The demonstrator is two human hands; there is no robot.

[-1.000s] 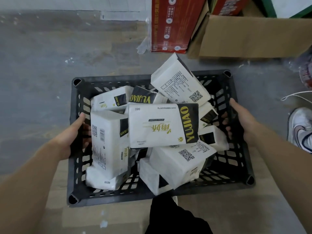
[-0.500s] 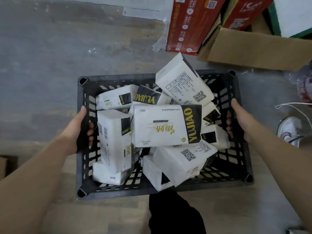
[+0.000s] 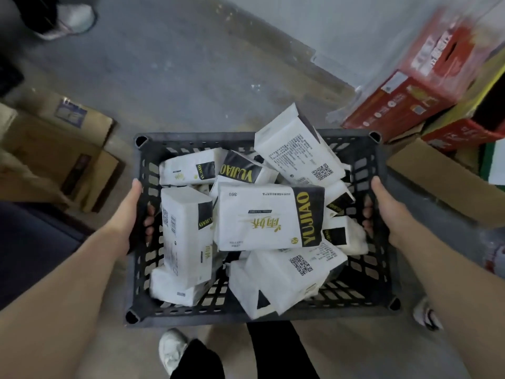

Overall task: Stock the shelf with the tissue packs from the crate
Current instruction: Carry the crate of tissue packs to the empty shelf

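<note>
Two hands, left hand (image 3: 128, 214) and right hand (image 3: 385, 212), curl fingers through the crate (image 3: 257, 314) walls; beyond them, the top tissue pack (image 3: 297, 143) could tumble if it tips.

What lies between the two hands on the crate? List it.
In the head view, the left hand and right hand grip opposite walls of the black crate. Between them lie jumbled white tissue packs.

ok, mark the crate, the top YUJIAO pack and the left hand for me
crate (image 3: 254, 137): head view, on the far rim.
top YUJIAO pack (image 3: 262, 217): head view, middle of its white face.
left hand (image 3: 128, 214): head view, back of the hand gripping the crate's left wall.
</note>
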